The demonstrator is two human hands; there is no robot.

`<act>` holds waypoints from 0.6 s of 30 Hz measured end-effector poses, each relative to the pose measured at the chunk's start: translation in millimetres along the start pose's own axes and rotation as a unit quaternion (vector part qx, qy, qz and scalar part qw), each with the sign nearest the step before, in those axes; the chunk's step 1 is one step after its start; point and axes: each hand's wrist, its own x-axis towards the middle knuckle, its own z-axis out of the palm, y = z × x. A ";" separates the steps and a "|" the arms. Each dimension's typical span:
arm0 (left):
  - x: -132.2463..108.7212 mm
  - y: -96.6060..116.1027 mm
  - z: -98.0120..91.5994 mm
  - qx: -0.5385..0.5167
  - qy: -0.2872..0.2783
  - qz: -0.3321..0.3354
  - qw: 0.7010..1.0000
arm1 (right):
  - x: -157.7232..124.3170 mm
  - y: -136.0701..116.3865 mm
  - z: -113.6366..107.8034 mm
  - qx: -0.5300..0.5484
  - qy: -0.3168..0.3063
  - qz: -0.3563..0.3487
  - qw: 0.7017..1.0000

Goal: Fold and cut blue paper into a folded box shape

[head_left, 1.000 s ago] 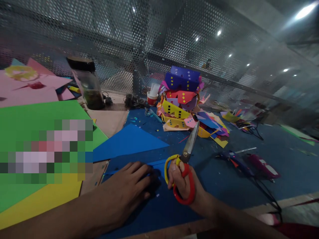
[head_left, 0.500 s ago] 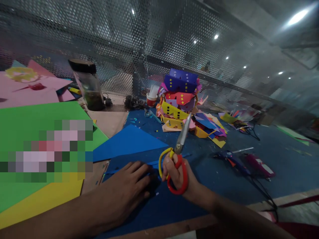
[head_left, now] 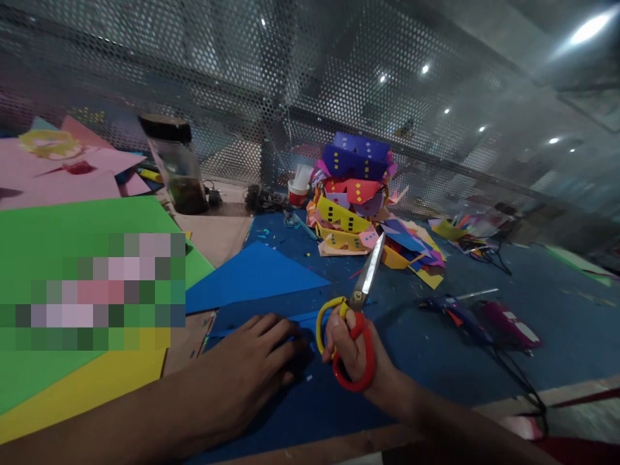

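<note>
My right hand (head_left: 353, 342) is wrapped around the red and yellow handles of a pair of scissors (head_left: 371, 265). The blades are together and point up and away, above the blue tabletop. Palm down, my left hand (head_left: 264, 352) lies on the table with its fingers slightly apart and curved. Narrow blue paper strips (head_left: 307, 317) run by its fingertips; whether the hand touches them I cannot tell. Just beyond it lies a blue paper sheet (head_left: 256, 274) with a pointed right end.
Green sheets (head_left: 97, 216) and a yellow sheet (head_left: 97, 394) lie at left. Behind them stands a black-lidded jar (head_left: 177, 165). Folded paper pieces (head_left: 356, 158) are stacked at the back. A glue gun (head_left: 455, 316) with a cable and a purple case (head_left: 511, 323) lie at right.
The scissors and my right hand have come slightly down and to the right. The view has shifted a little. My left hand stays in place on the table.
</note>
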 end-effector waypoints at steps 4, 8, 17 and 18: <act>-0.3 -0.1 -0.6 0.004 0.023 0.009 1.000 | -4.6 1.3 -7.4 -0.001 0.018 0.011 1.000; -0.2 -0.3 -0.8 0.005 0.012 0.008 1.000 | -5.3 -7.6 -13.1 -0.003 0.002 0.001 1.000; -0.1 -0.4 -0.5 0.002 0.028 0.019 0.999 | 15.2 -23.6 0.7 0.016 -0.021 -0.032 0.999; -0.2 -0.5 -0.3 0.005 0.028 0.019 0.999 | 17.1 -22.8 1.9 0.009 -0.026 -0.026 0.999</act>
